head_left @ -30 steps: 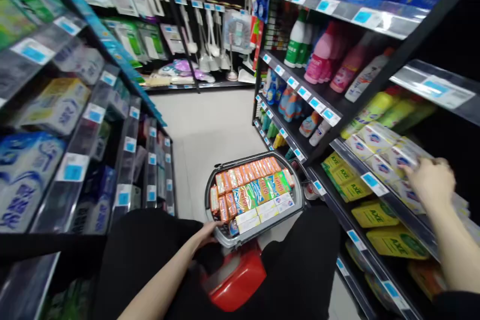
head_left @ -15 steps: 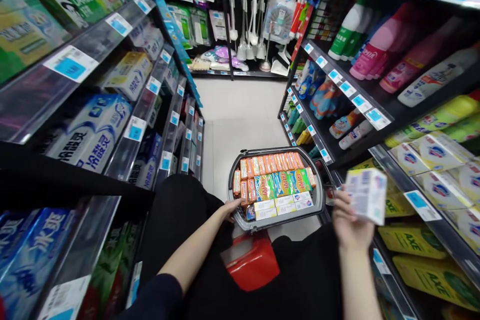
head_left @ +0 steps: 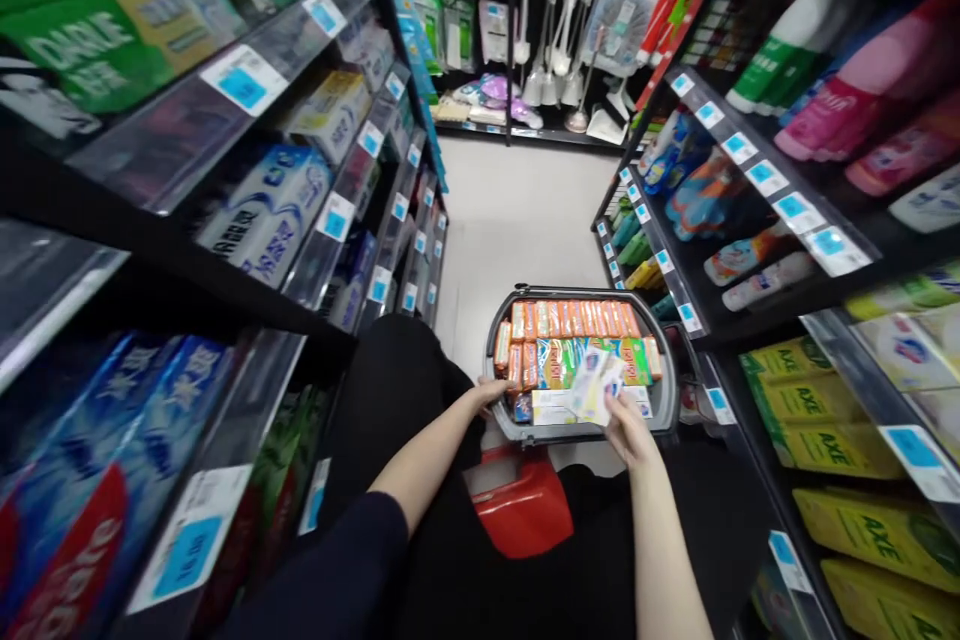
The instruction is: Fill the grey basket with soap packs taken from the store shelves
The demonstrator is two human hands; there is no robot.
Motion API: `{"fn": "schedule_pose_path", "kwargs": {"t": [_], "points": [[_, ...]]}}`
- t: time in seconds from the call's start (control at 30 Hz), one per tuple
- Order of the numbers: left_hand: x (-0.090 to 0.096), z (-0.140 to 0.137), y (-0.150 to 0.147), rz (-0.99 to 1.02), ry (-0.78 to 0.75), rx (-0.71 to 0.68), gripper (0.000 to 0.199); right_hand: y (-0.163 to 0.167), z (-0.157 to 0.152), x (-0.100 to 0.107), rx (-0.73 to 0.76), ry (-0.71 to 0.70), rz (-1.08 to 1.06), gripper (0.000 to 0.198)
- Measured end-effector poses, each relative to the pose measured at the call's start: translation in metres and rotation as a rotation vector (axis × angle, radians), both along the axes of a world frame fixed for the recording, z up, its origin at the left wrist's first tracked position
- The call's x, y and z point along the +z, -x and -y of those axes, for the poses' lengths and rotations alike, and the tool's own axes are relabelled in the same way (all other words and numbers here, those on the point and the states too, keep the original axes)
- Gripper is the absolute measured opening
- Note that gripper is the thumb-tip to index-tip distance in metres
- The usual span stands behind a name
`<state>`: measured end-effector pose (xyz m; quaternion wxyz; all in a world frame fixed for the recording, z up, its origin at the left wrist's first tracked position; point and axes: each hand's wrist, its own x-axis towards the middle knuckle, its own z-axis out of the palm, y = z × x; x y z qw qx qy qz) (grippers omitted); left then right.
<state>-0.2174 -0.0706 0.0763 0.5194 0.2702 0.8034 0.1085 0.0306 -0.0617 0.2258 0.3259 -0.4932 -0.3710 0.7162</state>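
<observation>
My left hand (head_left: 491, 394) grips the left rim of a grey shopping basket (head_left: 664, 402) with a dark edge. In my right hand (head_left: 630, 432) is a white soap box (head_left: 595, 386) with yellow and purple print, slightly blurred, held over the basket's front part. Inside the basket, a row of orange-wrapped bars (head_left: 577, 319) runs along the back. Green and blue packs (head_left: 553, 362) with red lettering lie across the middle. White boxes (head_left: 550, 408) line the front, partly hidden by the held box and my right hand.
A glossy red object (head_left: 523, 512) sits between my legs, below the basket. Toothpaste boxes (head_left: 262, 220) fill the left shelves. Yellow AXE packs (head_left: 862, 525) and bottles (head_left: 780, 35) stand on the right shelves. Brushes and dustpans (head_left: 559, 70) hang beyond the tiled floor (head_left: 517, 220).
My right hand has moved left with the soap box, from beside the right shelf to above the basket. My left hand stays at the basket rim. The view has shifted left.
</observation>
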Motion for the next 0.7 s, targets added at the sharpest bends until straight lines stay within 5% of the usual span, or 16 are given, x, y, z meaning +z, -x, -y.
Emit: {"fn": "schedule_pose_path", "kwargs": {"t": [0.17, 0.3, 0.47, 0.7], "points": [[0.008, -0.001, -0.001, -0.202, -0.078, -0.072, 0.121, 0.038, 0.009, -0.060, 0.208, 0.128, 0.656, 0.044], [0.022, -0.007, -0.002, -0.382, -0.180, -0.397, 0.147, 0.045, 0.015, -0.075, 0.363, -0.007, 0.980, 0.032], [0.028, -0.018, 0.000, -0.539, -0.289, -0.729, 0.121, 0.046, 0.017, -0.075, 0.404, -0.032, 1.044, 0.030], [0.016, -0.024, 0.001, -0.590, -0.360, -0.766, 0.107, 0.089, 0.032, -0.073, 0.471, -0.222, 1.131, 0.031]]}}
